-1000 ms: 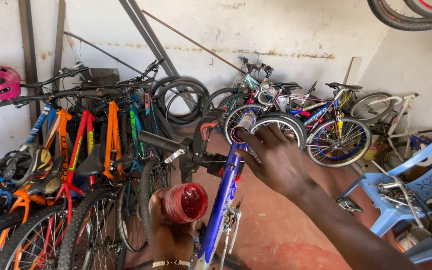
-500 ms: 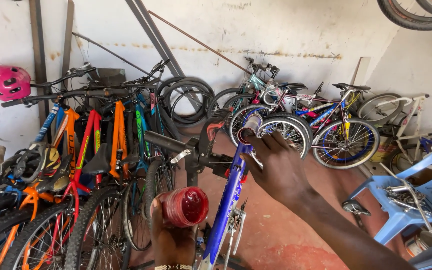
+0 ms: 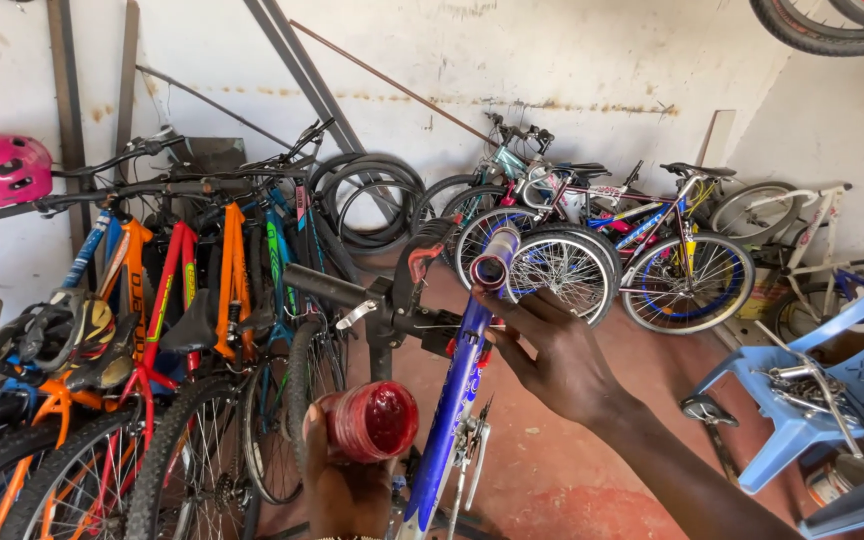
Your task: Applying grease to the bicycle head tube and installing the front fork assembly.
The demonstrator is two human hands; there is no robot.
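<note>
My left hand gripping a red jar, my right hand open, fingertips at the blue frame tube end, clamp beside

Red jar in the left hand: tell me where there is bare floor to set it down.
The red jar sits in the left hand. Bare floor lies between the blue frame and the blue chair, below the right hand. Left of the frame is crowded with orange bikes; the back wall is lined with bikes too.
</note>
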